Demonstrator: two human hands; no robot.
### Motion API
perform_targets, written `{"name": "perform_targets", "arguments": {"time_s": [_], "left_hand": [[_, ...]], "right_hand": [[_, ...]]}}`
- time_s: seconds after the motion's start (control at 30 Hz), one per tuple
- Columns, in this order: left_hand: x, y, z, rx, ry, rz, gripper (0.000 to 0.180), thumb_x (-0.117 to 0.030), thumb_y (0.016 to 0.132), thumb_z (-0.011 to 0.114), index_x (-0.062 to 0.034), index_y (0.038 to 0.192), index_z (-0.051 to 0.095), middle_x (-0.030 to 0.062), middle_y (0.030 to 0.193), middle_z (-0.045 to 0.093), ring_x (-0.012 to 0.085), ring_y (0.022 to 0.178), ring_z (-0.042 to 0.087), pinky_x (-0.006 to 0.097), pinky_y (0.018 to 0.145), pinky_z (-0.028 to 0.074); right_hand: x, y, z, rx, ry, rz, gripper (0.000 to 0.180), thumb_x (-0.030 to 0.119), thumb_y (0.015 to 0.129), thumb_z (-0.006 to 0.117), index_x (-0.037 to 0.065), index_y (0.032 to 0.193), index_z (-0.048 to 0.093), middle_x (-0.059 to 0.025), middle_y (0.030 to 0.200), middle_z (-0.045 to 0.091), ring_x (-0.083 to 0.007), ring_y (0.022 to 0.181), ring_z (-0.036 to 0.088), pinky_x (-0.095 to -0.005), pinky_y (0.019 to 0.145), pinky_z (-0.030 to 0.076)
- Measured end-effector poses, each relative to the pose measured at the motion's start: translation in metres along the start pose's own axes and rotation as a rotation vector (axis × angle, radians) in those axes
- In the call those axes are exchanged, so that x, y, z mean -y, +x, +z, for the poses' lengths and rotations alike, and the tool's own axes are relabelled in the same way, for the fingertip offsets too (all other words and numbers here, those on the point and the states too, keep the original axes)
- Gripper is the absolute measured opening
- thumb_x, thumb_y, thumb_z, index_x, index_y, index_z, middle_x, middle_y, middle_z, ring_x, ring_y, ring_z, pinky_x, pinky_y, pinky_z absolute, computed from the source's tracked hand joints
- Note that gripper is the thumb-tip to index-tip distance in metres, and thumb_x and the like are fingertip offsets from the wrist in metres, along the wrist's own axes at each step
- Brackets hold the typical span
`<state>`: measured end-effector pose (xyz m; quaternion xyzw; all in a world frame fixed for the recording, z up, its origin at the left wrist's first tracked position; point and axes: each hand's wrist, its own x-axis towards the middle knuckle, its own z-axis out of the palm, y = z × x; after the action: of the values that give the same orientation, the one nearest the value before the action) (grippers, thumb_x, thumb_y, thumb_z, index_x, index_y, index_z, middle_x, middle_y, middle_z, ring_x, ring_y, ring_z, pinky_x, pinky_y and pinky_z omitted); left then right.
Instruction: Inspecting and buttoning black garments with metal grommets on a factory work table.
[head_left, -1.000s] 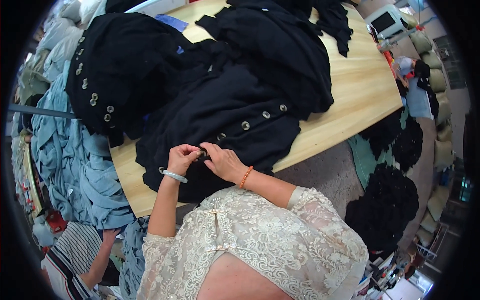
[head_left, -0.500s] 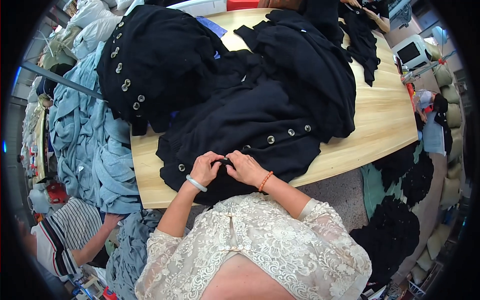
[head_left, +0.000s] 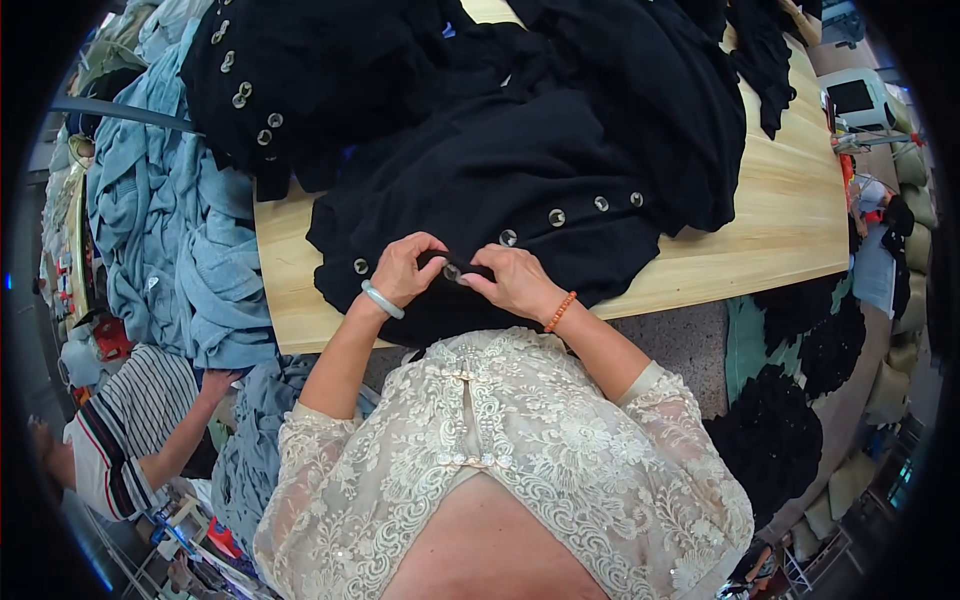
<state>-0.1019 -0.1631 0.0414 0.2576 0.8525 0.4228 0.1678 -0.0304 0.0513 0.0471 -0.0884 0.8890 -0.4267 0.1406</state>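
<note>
A black garment (head_left: pixel 520 170) with a row of round silver buttons lies spread over the wooden table (head_left: pixel 760 230). My left hand (head_left: pixel 405 270), with a pale bangle at the wrist, pinches the garment's near edge. My right hand (head_left: pixel 515 280), with an orange bead bracelet, grips the same edge right beside it. Both sets of fingertips meet around one silver button (head_left: pixel 452 272). More buttons run up to the right along the hem.
A second black garment (head_left: pixel 300 70) with silver buttons lies at the table's far left. Blue denim clothes (head_left: pixel 170 230) pile up left of the table. A person in a striped shirt (head_left: pixel 125 440) sits at the lower left. Black cloth heaps (head_left: pixel 790 430) lie on the floor at the right.
The view has shifted, so the table and garment sit higher and larger in the picture. My hands stay together on the garment's near edge, working at the button.
</note>
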Motion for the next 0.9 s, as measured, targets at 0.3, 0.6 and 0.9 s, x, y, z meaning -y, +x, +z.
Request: {"name": "perform_targets", "arguments": {"time_s": [0.3,0.6,0.9], "left_hand": [[-0.020,0.024,0.043,-0.151,0.236,0.371,0.018,-0.005,0.071,0.067,-0.0093,0.089,0.065,0.0090,0.085,0.062,0.0297,0.081,0.059,0.042,0.071,0.047],[-0.017,0.064,0.076,0.211,0.124,-0.172,0.016,-0.019,0.071,0.072,-0.0064,0.081,0.072,0.0135,0.083,0.071,0.0325,0.083,0.068,0.040,0.074,0.055],[-0.001,0.060,0.067,0.159,-0.658,-0.374,0.006,-0.003,0.073,0.076,0.0006,0.077,0.073,0.0059,0.072,0.071,0.0107,0.067,0.065,0.026,0.066,0.053]], "right_hand": [[-0.020,-0.025,0.012,-0.233,-0.204,0.009,0.012,0.012,0.085,0.062,0.006,0.095,0.064,-0.0110,0.095,0.061,-0.0352,0.073,0.065,-0.0448,0.065,0.053],[-0.015,-0.020,0.005,-0.276,-0.163,0.047,0.016,0.006,0.078,0.068,0.003,0.092,0.061,-0.0150,0.087,0.062,-0.0371,0.081,0.063,-0.0443,0.068,0.050],[-0.010,-0.019,0.007,-0.450,-0.139,-0.015,0.034,0.005,0.079,0.067,0.002,0.111,0.057,-0.0186,0.095,0.062,-0.0382,0.083,0.064,-0.0448,0.069,0.053]]}}
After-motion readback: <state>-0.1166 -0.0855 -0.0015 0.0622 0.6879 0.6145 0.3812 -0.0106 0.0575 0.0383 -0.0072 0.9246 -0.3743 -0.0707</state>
